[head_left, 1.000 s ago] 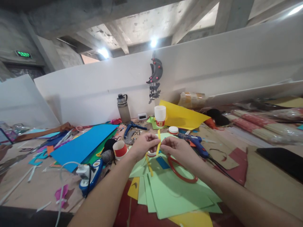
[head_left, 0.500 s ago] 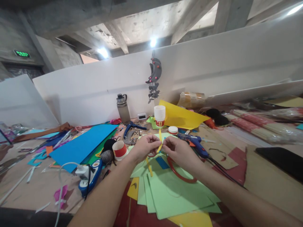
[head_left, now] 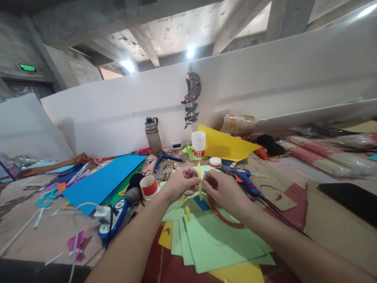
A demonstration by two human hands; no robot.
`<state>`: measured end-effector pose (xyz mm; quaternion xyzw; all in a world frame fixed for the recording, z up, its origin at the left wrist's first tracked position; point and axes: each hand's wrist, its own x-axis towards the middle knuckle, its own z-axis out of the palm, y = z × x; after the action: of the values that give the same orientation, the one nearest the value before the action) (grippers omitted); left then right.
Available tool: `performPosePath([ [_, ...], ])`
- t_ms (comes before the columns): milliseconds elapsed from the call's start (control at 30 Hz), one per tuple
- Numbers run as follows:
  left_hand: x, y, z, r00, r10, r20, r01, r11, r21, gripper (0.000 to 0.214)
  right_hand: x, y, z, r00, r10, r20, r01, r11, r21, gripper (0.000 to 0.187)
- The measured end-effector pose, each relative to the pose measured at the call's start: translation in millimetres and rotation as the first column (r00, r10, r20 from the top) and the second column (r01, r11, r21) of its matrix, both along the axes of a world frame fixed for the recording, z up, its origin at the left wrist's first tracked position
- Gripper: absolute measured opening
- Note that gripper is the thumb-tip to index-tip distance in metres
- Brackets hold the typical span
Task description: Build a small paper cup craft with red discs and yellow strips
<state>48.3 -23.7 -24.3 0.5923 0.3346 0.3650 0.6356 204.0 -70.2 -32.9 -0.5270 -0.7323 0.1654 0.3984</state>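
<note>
A narrow yellow paper strip (head_left: 199,169) stands nearly upright between my two hands. My left hand (head_left: 184,183) is closed, pinching the strip from the left with thumb and forefinger. From the other side, the closed fingertips of my right hand (head_left: 217,185) meet the strip's edge. Beneath them lies a fanned stack of light green paper sheets (head_left: 220,243). On the stack rest a blue paper piece (head_left: 202,203), another yellow strip (head_left: 185,208) and a red ring (head_left: 224,219), partly hidden by my right hand.
A red-and-white paper cup (head_left: 149,188) and grey yarn (head_left: 133,195) sit left of my hands. Behind stand stacked cups (head_left: 198,143) and a bottle (head_left: 153,135). A blue glue gun (head_left: 247,181) lies right, its cable running forward. A power strip (head_left: 113,224) is at left.
The yellow strip has turned from a slant to nearly upright, its lower end now showing below my fingers. My hands have barely moved. A dark shape at the far left edge has gone.
</note>
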Motion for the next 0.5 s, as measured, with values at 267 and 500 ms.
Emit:
performPosePath([
  [267,-6,3,1.3,0.993,-0.002,-0.114,0.01,0.998,0.063,0.032,11,3,0.9,0.955,-0.237,0.18,0.187,0.948,0.259,0.019],
  [500,-9,3,5.4,0.895,0.018,-0.446,0.166,0.915,0.369,0.02,-6,-13,11.4,0.91,-0.042,0.413,-0.146,0.899,0.413,0.052],
])
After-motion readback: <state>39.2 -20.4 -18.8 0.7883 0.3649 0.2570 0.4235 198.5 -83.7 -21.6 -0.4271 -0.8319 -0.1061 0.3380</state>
